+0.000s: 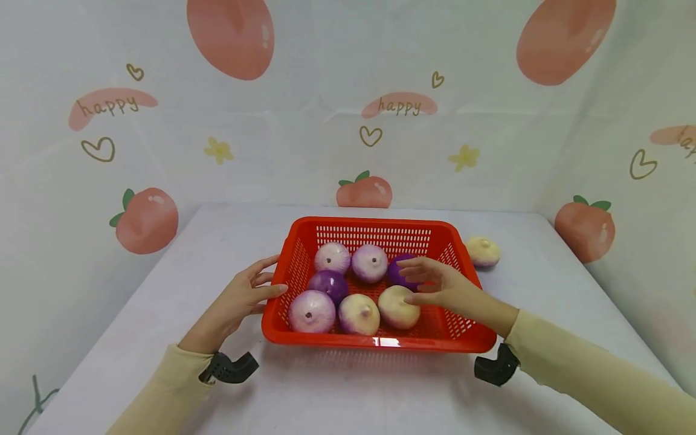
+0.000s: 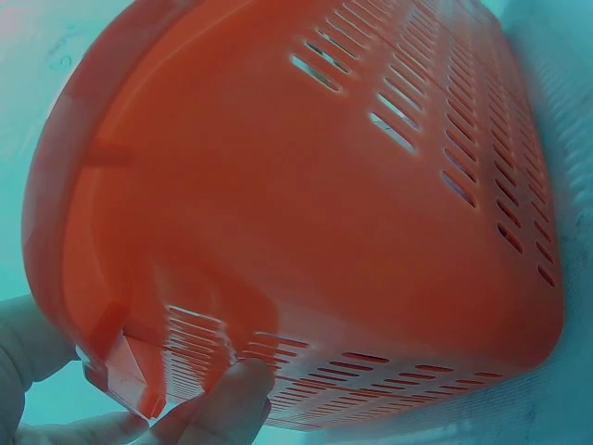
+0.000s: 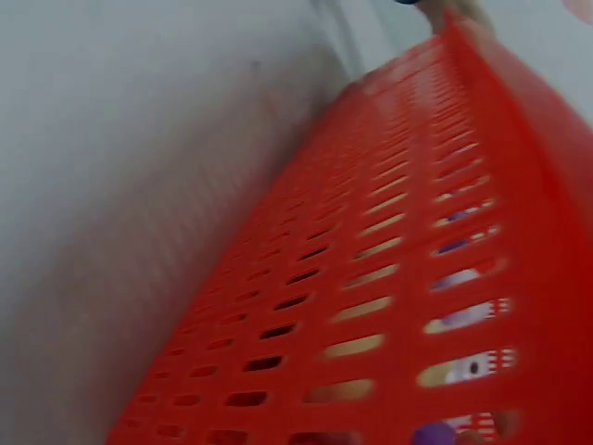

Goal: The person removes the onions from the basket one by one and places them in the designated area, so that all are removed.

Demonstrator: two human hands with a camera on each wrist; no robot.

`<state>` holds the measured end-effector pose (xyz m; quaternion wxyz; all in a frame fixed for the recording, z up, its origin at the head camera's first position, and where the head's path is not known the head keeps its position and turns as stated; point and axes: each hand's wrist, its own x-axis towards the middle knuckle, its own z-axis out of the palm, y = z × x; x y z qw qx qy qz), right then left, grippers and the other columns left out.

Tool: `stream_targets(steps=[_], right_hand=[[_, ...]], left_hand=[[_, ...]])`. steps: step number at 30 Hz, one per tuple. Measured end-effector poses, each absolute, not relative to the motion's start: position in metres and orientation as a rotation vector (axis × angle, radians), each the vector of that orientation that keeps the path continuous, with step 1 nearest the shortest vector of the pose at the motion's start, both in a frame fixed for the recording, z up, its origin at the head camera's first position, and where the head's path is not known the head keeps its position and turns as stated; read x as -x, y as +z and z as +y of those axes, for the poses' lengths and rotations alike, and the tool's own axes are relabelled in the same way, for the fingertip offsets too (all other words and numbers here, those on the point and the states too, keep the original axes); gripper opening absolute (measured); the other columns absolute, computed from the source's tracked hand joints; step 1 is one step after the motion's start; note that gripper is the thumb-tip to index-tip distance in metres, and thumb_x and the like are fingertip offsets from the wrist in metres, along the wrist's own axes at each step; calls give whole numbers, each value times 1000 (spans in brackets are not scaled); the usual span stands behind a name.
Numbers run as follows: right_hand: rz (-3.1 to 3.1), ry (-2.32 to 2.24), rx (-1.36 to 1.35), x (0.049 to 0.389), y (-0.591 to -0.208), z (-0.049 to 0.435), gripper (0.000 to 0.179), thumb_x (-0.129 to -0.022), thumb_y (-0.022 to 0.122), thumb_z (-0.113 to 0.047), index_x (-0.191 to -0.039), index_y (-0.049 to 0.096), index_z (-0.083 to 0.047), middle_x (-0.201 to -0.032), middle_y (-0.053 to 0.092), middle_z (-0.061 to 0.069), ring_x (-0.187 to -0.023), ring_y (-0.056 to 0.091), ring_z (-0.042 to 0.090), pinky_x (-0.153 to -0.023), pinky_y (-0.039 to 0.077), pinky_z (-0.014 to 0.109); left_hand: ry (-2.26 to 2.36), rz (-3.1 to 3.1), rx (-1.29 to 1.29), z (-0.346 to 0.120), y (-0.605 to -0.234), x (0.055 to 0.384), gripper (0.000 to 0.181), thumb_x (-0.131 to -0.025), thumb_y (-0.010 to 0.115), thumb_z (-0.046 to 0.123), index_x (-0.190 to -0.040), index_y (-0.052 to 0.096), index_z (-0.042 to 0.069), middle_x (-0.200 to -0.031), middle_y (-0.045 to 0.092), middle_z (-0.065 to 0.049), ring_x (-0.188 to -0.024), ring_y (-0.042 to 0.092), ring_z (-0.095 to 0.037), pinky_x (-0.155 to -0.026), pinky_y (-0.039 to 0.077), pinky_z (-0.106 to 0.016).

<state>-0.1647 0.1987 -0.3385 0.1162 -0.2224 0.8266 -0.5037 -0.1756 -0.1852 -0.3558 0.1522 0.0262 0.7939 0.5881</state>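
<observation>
A red plastic basket [image 1: 380,342] with slotted walls holds several onions. Some are pale violet, such as the one at front left [image 1: 312,312]; two are deep purple, and two at the front are cream with a purple tinge. My left hand [image 1: 241,296] grips the basket's left side, thumb over the rim and fingers outside, against the wall in the left wrist view. Over the basket's right half hovers my right hand [image 1: 443,287], fingers loosely bent. Its fingertips overlap a deep purple onion [image 1: 399,272], and its thumb is right at a cream onion [image 1: 399,308].
Beyond the basket's right wall, another cream onion [image 1: 483,251] lies on the white table [image 1: 549,284]. A patterned cloth [image 1: 304,145] hangs behind and at the sides. Black wrist mounts [image 1: 234,368] sit on both wrists.
</observation>
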Motion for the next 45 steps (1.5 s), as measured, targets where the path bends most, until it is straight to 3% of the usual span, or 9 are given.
stream_targets(steps=[24,33,40,45], right_hand=[[2610,-1037,582,167,-357,189,58,-78,81,-17,-131,58,-10,-131,58,8,-124,50,31,-105,43,52],[2623,-964,614,167,-358,187,59,-74,82,-13,-129,61,-15,-113,50,12,-104,46,25,-83,54,37],[2559,-971,678,164,-360,187,55,-76,79,-10,-127,60,-18,-126,52,9,-118,46,28,-97,49,45],[2541,-959,691,163,-361,187,51,-75,79,-9,-122,61,-21,-121,52,6,-114,46,25,-93,48,37]], left_hand=[[1686,2268,-91,-185,-353,173,73,-93,64,23,-154,24,15,-141,47,-27,-117,59,-36,-84,58,-46],[1667,2292,-62,-185,-354,174,73,-93,63,22,-154,24,16,-142,46,-26,-120,57,-38,-85,57,-47],[1662,2295,-65,-184,-354,175,72,-93,64,22,-153,25,16,-141,47,-26,-119,57,-38,-85,57,-47],[1663,2294,-70,-184,-354,175,71,-93,63,22,-153,25,16,-141,47,-26,-118,58,-37,-84,57,-46]])
